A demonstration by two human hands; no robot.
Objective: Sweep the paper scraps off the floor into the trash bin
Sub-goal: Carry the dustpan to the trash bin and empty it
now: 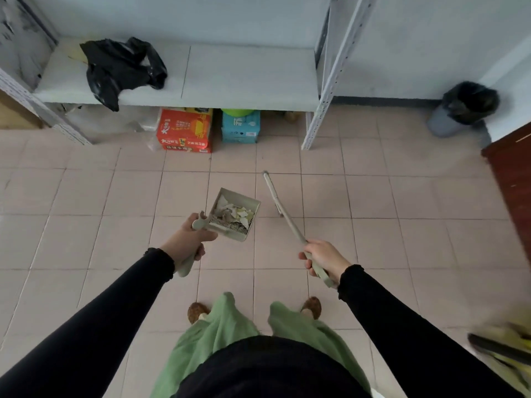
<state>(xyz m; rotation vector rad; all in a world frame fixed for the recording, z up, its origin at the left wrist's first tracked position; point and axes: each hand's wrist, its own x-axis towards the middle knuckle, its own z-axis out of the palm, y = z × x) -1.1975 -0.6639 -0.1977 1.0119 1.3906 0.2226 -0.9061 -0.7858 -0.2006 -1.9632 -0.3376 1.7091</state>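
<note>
My left hand (188,239) grips the handle of a beige dustpan (253,208), held above the tiled floor. Several white and yellowish paper scraps (234,214) lie inside the pan. My right hand (323,258) grips the handle of a matching beige broom (283,209), whose narrow head points away from me over the floor. The grey trash bin (444,122), lined with a black bag, stands at the far right against the wall, well away from both hands.
A white metal shelf (247,79) runs along the wall ahead, with a black plastic bag (120,70) on it. Under it sit a red box (185,130) and a blue box (240,126). A dark wooden door (511,179) is at the right.
</note>
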